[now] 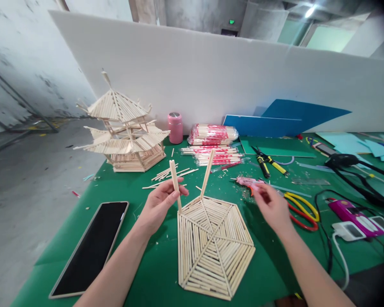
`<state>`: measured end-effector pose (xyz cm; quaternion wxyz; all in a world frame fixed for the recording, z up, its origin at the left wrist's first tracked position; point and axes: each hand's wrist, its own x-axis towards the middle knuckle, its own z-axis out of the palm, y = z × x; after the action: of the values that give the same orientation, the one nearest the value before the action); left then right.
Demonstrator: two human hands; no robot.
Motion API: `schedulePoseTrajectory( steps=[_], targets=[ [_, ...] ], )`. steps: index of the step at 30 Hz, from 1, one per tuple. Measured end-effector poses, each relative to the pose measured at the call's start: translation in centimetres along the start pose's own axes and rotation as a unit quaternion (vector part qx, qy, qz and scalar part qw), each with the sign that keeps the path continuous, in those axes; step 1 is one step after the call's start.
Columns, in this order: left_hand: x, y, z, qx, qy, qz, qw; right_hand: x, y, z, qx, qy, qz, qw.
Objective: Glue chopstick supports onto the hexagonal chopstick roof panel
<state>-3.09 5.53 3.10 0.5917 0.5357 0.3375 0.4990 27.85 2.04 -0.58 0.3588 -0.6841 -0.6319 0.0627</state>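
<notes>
My left hand [161,202] pinches an upright bundle of pale wooden sticks [175,181], whose lower end meets the left back corner of a flat many-sided stick panel [216,249]. Another pair of sticks [207,174] stands at the panel's back corner, leaning slightly right, with no hand on it. To the right of the panel, my right hand [272,209] has its fingers closed around the back part of a pink glue gun [245,182]. The gun's nozzle points left, and its handle is partly hidden by the fingers.
A tiered stick pavilion [124,132] stands at the back left, beside a pink bottle [175,128] and wrapped chopsticks [213,135]. Nearer lies a phone [91,249]. On the right are pliers [269,164], red-and-yellow-handled scissors [302,211], and a power strip [358,219] with cables.
</notes>
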Motion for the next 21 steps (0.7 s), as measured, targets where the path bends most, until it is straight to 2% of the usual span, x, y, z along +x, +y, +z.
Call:
schedulePoseTrajectory(
  steps=[2,4,6,9,12,15,18,21],
  targets=[
    [-0.1,0.0,-0.1,-0.001,-0.001,-0.003,1.0,-1.0,3.5,-2.6,-0.073,0.033,0.06,0.995],
    [-0.3,0.0,-0.2,-0.004,-0.005,-0.006,1.0,-1.8,6.6,-4.8,-0.141,0.037,0.104,0.984],
    [-0.5,0.0,-0.3,-0.01,-0.008,-0.006,1.0,-2.1,9.2,-6.4,-0.19,0.006,0.136,0.972],
    [-1.0,0.0,-0.3,-0.019,0.003,-0.002,1.0,-1.7,11.7,-7.6,-0.214,-0.062,0.159,0.962],
    [-1.4,0.1,-0.1,-0.025,0.022,-0.004,0.999,-0.5,13.0,-7.8,-0.208,-0.116,0.168,0.957],
    [-1.7,0.2,0.0,-0.036,0.027,-0.006,0.999,0.6,13.4,-7.8,-0.189,-0.144,0.175,0.955],
    [-1.7,0.3,0.1,-0.036,0.033,-0.01,0.999,1.1,13.3,-8.2,-0.161,-0.143,0.177,0.96],
    [-1.4,0.3,0.2,-0.01,0.039,-0.01,0.999,1.4,13.1,-9.4,-0.12,-0.102,0.168,0.973]
  ],
)
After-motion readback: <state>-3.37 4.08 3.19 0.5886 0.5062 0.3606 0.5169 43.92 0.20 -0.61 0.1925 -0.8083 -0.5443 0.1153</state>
